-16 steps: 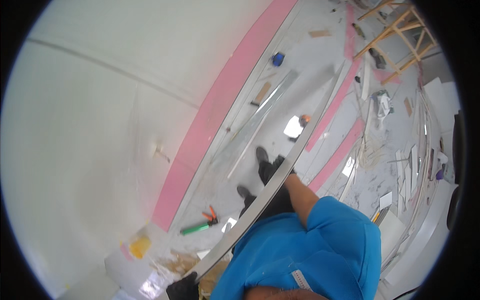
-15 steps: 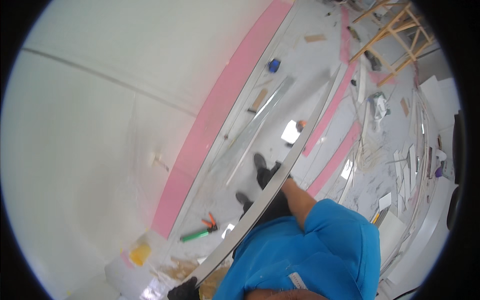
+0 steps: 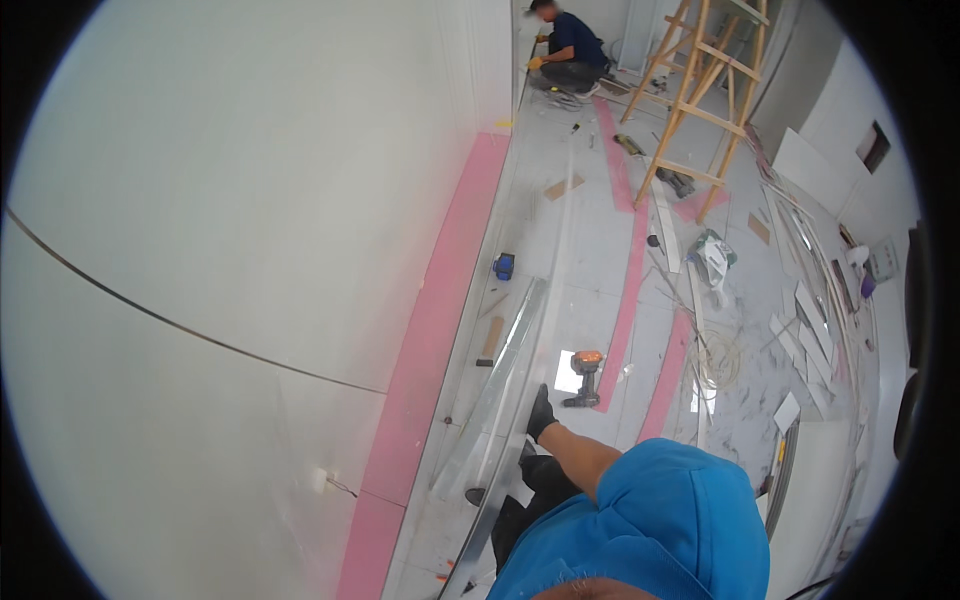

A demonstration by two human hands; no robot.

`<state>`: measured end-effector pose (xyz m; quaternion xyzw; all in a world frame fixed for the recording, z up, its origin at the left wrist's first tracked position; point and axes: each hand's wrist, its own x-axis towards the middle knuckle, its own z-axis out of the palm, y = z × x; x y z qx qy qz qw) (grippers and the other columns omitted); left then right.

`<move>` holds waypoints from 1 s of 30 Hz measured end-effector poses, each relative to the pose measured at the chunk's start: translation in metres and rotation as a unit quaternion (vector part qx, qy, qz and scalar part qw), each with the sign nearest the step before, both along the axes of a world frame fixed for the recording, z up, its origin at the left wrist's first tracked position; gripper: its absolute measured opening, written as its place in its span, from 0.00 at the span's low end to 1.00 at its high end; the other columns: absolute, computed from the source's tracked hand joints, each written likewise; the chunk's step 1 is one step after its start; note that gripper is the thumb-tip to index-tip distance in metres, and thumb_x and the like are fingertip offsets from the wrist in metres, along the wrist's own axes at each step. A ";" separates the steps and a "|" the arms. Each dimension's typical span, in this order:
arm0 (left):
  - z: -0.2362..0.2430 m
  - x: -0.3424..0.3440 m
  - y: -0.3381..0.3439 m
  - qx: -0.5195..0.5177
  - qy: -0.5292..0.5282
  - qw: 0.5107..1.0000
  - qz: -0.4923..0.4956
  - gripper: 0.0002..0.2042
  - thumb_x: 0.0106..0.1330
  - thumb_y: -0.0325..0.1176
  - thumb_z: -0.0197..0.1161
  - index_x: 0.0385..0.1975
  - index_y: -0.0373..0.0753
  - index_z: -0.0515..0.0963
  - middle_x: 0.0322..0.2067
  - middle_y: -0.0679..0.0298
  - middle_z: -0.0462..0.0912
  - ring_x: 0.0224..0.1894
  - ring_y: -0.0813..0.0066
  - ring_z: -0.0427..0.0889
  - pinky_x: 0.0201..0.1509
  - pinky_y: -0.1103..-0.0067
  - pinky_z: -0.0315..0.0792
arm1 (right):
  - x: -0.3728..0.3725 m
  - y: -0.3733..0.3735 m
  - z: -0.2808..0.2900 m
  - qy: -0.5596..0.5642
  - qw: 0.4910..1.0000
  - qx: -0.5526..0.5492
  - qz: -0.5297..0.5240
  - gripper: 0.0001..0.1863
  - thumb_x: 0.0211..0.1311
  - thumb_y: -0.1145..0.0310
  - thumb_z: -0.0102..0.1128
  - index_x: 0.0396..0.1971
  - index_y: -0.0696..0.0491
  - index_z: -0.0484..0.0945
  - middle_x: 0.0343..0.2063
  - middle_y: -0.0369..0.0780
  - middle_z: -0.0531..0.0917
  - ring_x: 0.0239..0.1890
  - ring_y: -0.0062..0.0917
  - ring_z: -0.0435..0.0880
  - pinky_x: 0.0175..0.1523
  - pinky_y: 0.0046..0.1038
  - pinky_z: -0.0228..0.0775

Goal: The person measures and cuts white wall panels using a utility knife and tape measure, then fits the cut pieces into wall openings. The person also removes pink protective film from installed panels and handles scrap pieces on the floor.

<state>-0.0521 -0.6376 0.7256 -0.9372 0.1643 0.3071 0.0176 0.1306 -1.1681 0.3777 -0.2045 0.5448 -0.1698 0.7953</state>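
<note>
A long, thin, pale strip runs from the lower edge up through the middle, roughly along the wall. My right hand, in a black glove, is closed around the strip's right edge, with the arm stretched forward. My left hand is out of the picture. On the floor just right of the strip stands an orange and black cordless drill. Clear glossy lengths lie left of the strip, beside a blue tool and a small brown board.
A pale wall panel with pink film along its base fills the left. Far ahead another person crouches in yellow gloves. A wooden stepladder stands far right. Offcuts, a coiled cable and pink floor strips lie rightward.
The strip has swung from a slant across my body to lie more along the wall. My view has lifted, bringing the crouching person in. My left hand has left the picture.
</note>
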 end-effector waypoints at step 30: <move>-0.173 0.119 0.132 -0.053 0.171 0.977 0.113 0.13 0.64 0.46 0.56 0.37 0.45 0.79 0.30 0.62 0.79 0.30 0.65 0.80 0.35 0.72 0.72 | 0.006 0.080 -0.058 0.253 0.896 -0.228 0.286 0.29 0.65 0.44 0.43 0.40 0.58 0.78 0.35 0.47 0.81 0.39 0.40 0.78 0.45 0.35 0.68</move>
